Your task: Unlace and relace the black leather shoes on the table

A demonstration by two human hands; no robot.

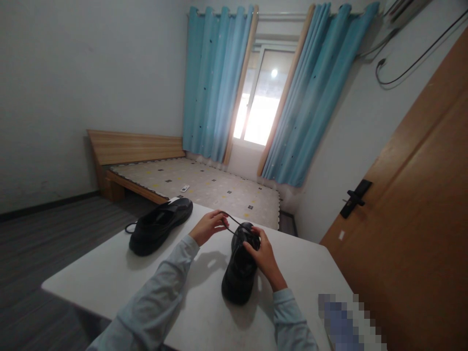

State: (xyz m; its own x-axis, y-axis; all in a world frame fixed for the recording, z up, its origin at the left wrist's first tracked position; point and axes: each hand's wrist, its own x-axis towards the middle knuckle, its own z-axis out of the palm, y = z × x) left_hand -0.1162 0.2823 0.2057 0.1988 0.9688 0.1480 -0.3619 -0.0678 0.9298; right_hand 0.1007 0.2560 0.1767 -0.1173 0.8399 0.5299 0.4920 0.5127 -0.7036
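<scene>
- Sleeves, pale grey-blue, two: the left sleeve [153, 287] is set behind the left hand, the right sleeve [290, 314] behind the right hand.
- Left hand [209, 226], one: raised above the table, beyond and to the left of the near shoe; thumb and fingers are brought narrowly together on the lace.
- Lace [234, 221], thin, dark: two strands are stretched between the left hand and the shoe top beside the right hand.
- Right hand [263, 253], one: fingers and thumb are half curled, and the shoe top is touched; whether a strand is pinched there cannot be told.
- Near shoe [239, 278], black: stood upright on the table, below and left of the right hand, its rounded heel turned toward the camera.
- Other shoe [151, 234], black: placed to the left of the left hand and touched by neither hand; a small dark loop [128, 228] is seen at its side.
- Table [95, 273], white: spread beneath both hands.
- Bed [219, 187], with patterned mattress: situated beyond both hands.
- Step, as judged: the lace of the near shoe is being handled and held out.
- Next move, as judged: even tension by the left hand would be called for, with the shoe kept steady by the right.
</scene>
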